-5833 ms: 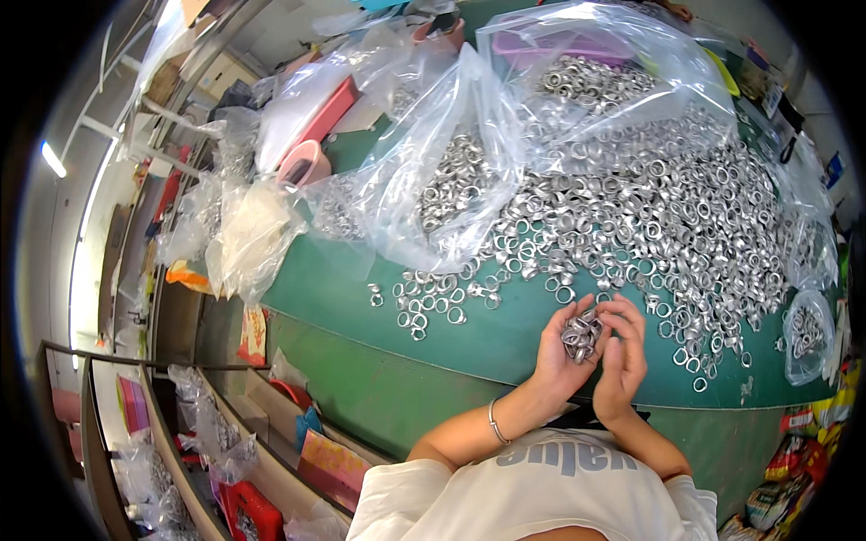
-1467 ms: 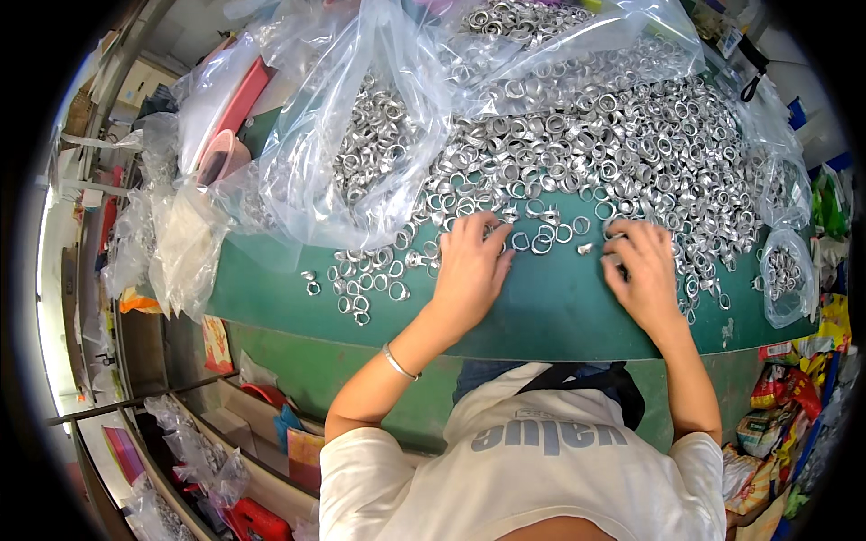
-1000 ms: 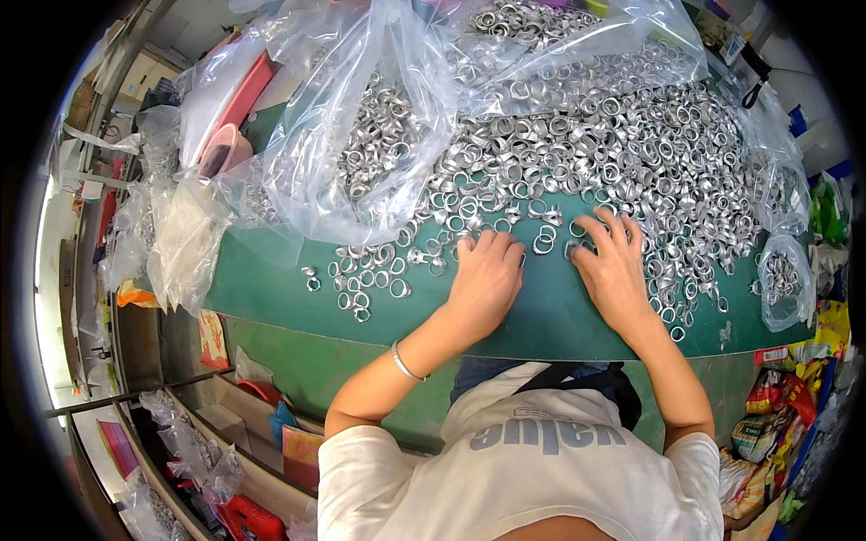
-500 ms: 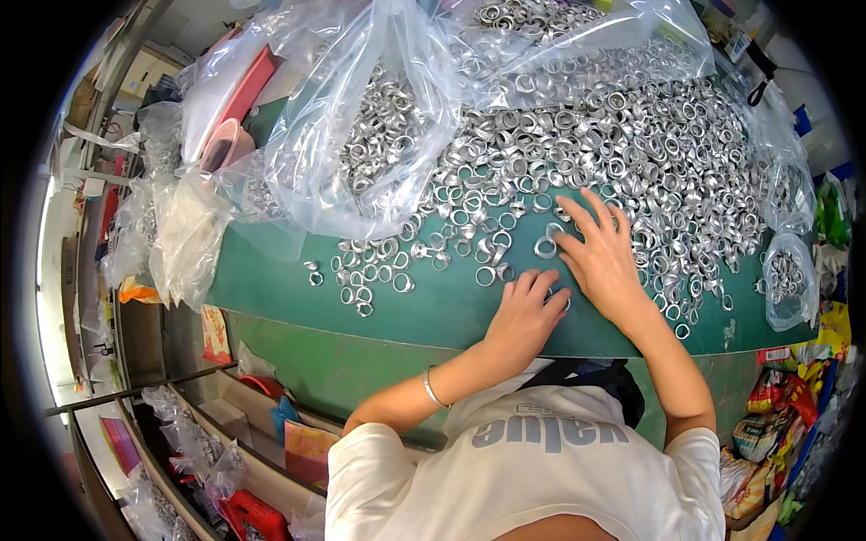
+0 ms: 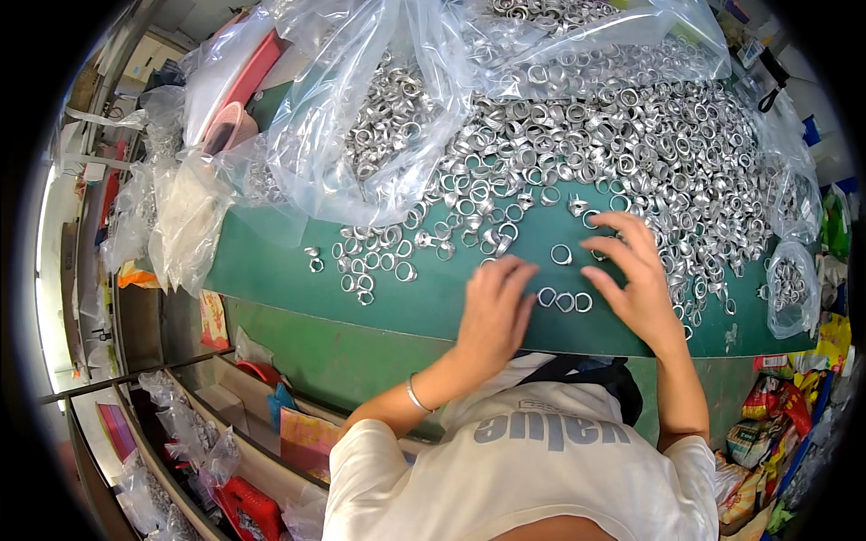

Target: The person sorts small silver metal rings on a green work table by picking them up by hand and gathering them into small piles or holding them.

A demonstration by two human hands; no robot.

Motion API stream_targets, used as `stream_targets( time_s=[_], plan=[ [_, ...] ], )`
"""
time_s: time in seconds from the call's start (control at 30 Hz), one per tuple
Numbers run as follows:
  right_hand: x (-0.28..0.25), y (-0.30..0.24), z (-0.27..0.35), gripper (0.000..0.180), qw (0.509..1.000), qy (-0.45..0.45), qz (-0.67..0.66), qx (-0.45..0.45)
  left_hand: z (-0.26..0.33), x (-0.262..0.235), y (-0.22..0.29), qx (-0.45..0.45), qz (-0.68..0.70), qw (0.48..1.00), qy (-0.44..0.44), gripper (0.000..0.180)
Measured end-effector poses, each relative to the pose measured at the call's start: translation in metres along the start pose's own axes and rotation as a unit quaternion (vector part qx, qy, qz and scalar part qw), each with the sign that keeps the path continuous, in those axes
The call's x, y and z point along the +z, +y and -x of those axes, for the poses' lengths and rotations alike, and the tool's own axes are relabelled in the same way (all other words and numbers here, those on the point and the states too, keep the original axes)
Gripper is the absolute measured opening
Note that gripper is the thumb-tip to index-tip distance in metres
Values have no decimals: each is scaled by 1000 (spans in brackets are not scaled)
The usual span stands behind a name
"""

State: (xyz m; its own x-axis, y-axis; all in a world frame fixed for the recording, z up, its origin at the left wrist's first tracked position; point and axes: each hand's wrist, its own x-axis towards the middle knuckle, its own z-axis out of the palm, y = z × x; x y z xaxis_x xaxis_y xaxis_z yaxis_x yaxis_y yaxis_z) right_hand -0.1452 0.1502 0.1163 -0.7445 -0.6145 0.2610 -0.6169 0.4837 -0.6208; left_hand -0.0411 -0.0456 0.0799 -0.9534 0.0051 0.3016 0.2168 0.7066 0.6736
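Three silver-coloured rings lie in a short row on the green tabletop between my hands. Another ring sits alone just above that row. My left hand is held low over the table left of the row, fingers bent and thumb apart, with a ring partly covered at its fingertips. On the row's right is my right hand, open, its fingers spread and pointing left, nothing between them. Beyond it spreads a large heap of similar metal rings; a ring lies close to its fingertips.
A clear plastic bag full of rings lies open at the far left of the table. More plastic sheeting covers the back of the heap. A small bag of rings rests at the right edge. Left of the table stand pink trays and open drawers.
My left hand has moved left and my right hand slightly right and down, so they are farther apart. The row of three rings now shows between them, with a single ring lying above it.
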Motion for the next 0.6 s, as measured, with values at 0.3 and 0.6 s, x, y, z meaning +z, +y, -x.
stream_targets(
  time_s=[0.3,0.6],
  plan=[
    [15,11,2,16,983,-19,175,-42,-8,-26,-32,-62,-72,995,18,41],
    [55,-9,-41,13,983,-30,116,-140,-7,-29,-39,-59,-75,988,122,40]
  ],
)
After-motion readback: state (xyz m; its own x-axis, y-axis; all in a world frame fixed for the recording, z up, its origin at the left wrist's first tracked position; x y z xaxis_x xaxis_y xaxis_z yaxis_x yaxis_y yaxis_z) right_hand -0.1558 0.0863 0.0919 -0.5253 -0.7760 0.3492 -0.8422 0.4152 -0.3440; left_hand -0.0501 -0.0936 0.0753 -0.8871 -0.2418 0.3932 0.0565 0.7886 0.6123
